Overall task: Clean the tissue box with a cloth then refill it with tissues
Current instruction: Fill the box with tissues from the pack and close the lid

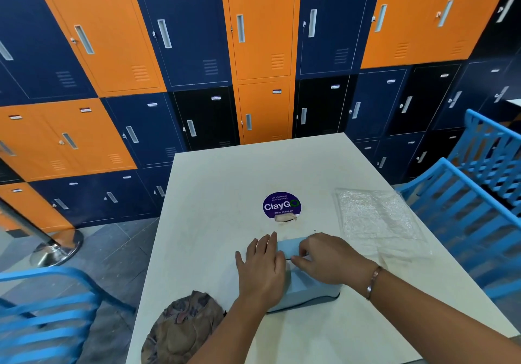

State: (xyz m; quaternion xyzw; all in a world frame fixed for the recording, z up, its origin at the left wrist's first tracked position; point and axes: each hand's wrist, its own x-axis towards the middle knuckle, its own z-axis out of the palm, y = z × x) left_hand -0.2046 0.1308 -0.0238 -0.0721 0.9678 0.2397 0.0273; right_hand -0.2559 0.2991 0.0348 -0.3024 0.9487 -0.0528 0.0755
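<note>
**Two hands work at a blue tissue box**

A crumpled cloth (pixel 180 327) lies near left on the table (pixel 225 180). The left hand (pixel 260 268) rests flat, fingers straight, steadying the tissue box (pixel 307 293) at front centre. The right hand (pixel 324 256) pinches its top. A clear plastic pack (pixel 375 214) lies to the right. Keep the box braced while pulling.

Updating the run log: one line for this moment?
left hand: flat on tissue box | right hand: pinching box top | cloth: untouched, near-left table corner | clear plastic pack: right of box
</note>
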